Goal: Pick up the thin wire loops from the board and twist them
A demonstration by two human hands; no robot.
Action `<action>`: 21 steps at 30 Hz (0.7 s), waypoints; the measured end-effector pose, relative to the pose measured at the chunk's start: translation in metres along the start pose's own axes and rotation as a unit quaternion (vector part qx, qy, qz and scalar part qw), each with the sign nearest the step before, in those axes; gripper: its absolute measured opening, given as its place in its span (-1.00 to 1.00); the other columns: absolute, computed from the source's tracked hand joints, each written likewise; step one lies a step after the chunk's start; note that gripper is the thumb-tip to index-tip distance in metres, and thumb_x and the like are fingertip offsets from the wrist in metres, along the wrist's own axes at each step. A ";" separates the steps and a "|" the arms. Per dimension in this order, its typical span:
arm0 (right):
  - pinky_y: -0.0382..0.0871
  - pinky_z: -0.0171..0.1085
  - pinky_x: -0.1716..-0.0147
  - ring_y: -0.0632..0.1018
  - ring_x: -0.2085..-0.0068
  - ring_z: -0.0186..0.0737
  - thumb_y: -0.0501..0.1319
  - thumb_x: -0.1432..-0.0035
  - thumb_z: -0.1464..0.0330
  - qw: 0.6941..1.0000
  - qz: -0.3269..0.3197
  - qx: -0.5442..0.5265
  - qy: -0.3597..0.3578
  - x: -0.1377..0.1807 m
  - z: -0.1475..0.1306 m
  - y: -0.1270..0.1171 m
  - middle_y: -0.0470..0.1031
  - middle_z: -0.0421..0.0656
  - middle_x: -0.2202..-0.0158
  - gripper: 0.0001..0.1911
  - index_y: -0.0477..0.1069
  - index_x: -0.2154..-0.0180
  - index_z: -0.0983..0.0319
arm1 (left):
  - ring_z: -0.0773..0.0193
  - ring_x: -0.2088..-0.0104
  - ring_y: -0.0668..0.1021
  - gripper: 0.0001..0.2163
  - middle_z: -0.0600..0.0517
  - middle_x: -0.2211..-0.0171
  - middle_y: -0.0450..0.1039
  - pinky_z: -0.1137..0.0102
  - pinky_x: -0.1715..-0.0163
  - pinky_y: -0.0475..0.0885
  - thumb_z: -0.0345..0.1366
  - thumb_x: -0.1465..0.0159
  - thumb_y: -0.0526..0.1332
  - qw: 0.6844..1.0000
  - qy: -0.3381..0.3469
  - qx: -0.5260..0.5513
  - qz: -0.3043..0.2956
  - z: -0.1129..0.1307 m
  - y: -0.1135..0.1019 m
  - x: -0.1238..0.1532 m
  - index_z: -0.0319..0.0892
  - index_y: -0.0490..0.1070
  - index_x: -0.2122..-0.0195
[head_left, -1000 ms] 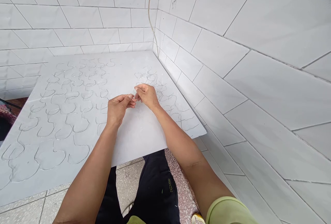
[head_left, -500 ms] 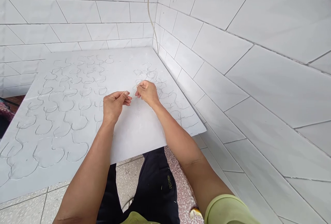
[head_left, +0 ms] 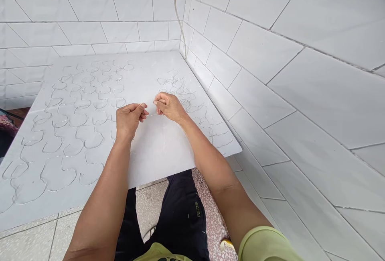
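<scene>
My left hand (head_left: 130,119) is closed in a pinch above the white board (head_left: 162,148). Facing it a short way off, my right hand (head_left: 169,106) is pinched too. A thin wire (head_left: 152,115) shows faintly in the gap between the two hands; its ends are hidden in the fingers. Many curved wire pieces (head_left: 75,119) lie in rough rows on the board to the left of my hands. Beyond and to the right of my right hand is a tangled heap of thin wires (head_left: 180,86).
White tiled walls (head_left: 228,32) meet in a corner behind the board, and a pale cable (head_left: 179,20) hangs down there. The board's front edge reaches over my dark trousers (head_left: 180,213). Speckled floor tiles (head_left: 30,241) show below. Something patterned and dark (head_left: 6,128) is at the far left.
Both hands have shifted slightly left, and the gap between them has widened a little. My right hand has turned somewhat. The whole view has moved slightly.
</scene>
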State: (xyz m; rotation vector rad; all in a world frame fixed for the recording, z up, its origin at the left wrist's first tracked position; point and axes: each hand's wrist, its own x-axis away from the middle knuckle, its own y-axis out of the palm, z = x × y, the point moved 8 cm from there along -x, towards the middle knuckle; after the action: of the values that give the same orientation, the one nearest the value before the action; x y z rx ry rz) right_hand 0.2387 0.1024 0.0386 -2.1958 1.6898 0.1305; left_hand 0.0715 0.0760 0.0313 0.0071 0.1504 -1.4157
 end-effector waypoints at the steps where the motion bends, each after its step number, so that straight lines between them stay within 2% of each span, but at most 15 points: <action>1: 0.42 -0.33 0.39 0.52 0.45 -0.32 0.14 -0.31 0.36 1.000 -0.001 0.005 0.001 0.000 0.001 0.000 0.47 -0.27 0.51 -0.88 0.32 0.33 0.18 | 0.32 0.49 0.49 -0.83 -0.07 0.40 0.60 0.39 0.48 0.41 -0.20 -0.20 0.34 1.000 0.000 -0.005 0.000 0.001 0.000 0.000 -0.20 0.64 0.37; 4: 0.39 -0.33 0.38 0.53 0.43 -0.32 0.11 -0.33 0.37 0.999 -0.001 0.040 0.010 0.001 0.003 0.001 0.45 -0.28 0.51 -0.87 0.31 0.33 0.17 | 0.29 0.48 0.49 -0.82 -0.04 0.43 0.58 0.36 0.46 0.40 -0.19 -0.22 0.31 0.998 0.008 -0.063 0.014 0.002 -0.002 0.002 -0.17 0.61 0.42; 8: 0.32 -0.34 0.41 0.49 0.44 -0.33 0.09 -0.34 0.39 0.993 -0.014 0.118 0.006 0.005 0.001 0.007 0.38 -0.28 0.53 -0.83 0.29 0.36 0.16 | 0.23 0.49 0.46 -0.76 -0.01 0.49 0.53 0.32 0.51 0.27 -0.20 -0.26 0.25 0.987 0.057 -0.148 0.026 0.002 -0.001 0.006 -0.12 0.56 0.52; 13: 0.19 -0.34 0.49 0.40 0.49 -0.34 0.08 -0.34 0.38 0.988 -0.018 0.155 0.006 0.007 0.001 0.014 0.39 -0.28 0.53 -0.87 0.35 0.29 0.15 | 0.22 0.51 0.43 -0.78 0.01 0.54 0.50 0.30 0.47 0.23 -0.21 -0.24 0.29 0.992 0.071 -0.102 0.028 -0.004 0.000 0.006 -0.11 0.55 0.54; 17: 0.13 -0.34 0.53 0.30 0.55 -0.37 0.06 -0.35 0.36 0.988 0.005 0.153 0.006 0.005 0.002 0.013 0.42 -0.29 0.52 -0.86 0.37 0.25 0.15 | 0.19 0.46 0.50 -0.79 -0.03 0.47 0.56 0.30 0.40 0.33 -0.15 -0.25 0.32 0.996 0.038 -0.069 0.028 -0.005 -0.001 0.004 -0.14 0.59 0.44; 21: 0.13 -0.34 0.52 0.30 0.55 -0.37 0.04 -0.33 0.38 0.988 0.007 0.152 -0.001 0.007 0.001 0.013 0.39 -0.30 0.53 -0.83 0.39 0.25 0.16 | 0.16 0.32 0.58 -0.73 -0.11 0.32 0.61 0.27 0.24 0.46 -0.07 -0.27 0.31 0.999 -0.001 -0.010 0.036 -0.008 -0.004 0.000 -0.19 0.61 0.31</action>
State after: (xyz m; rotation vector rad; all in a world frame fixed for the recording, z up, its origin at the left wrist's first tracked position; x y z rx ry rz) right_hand 0.2282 0.0937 0.0330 -1.9567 1.6043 -0.1150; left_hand 0.0667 0.0761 0.0232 -0.0059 0.1614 -1.3429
